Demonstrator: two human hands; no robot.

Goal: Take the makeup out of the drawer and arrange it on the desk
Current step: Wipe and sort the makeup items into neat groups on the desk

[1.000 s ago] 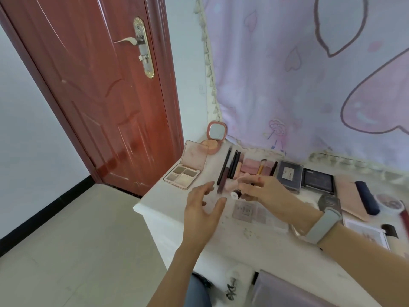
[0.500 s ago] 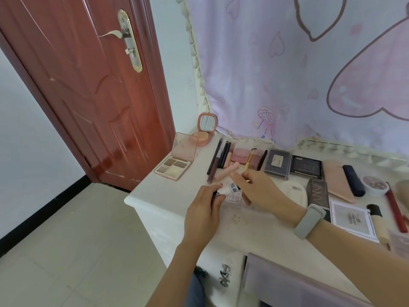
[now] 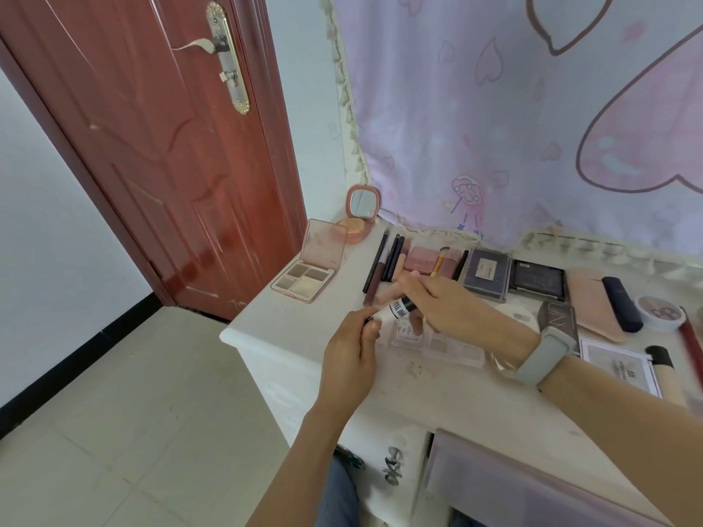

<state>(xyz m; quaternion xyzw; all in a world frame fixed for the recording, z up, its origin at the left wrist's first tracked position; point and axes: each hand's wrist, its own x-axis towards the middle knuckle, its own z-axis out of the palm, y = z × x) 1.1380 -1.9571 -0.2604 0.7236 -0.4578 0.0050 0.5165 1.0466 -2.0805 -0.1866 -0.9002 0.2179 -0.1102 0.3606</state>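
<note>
A: What is being handled?

B: A small white tube (image 3: 395, 309) with a black band and dark lettering, held just above the desk (image 3: 289, 329) near its front left corner. The left hand (image 3: 352, 351) pinches one end between thumb and curled fingers. The right hand (image 3: 447, 304) has its fingers closed on the other end, where the black band sits.

A: Is it being opened or closed?

B: I can't tell. The seam between cap and body is hidden under the fingers.

A: How would it handle?

B: My guess is very light and rigid, with a smooth plastic shell that could slip from a loose pinch. It is narrow and round, so laid down it would likely roll. Best taken across the barrel near the middle, or one hand on each end as here.

A: Where could it go?

B: A row of pencils (image 3: 386, 260) and slim sticks lies toward the back edge, right of an open eyeshadow palette (image 3: 304, 277). Judging by shape, it belongs there, parallel to them.

A: Anything underneath to mind?

B: A clear flat case (image 3: 437, 342) lies directly beneath the hands. A dropped tube would land on it and may skid off.

A: And the task overall?

B: Well along, I'd say; much of the back edge is already filled with dark compacts (image 3: 536, 279) and other pieces.
</note>
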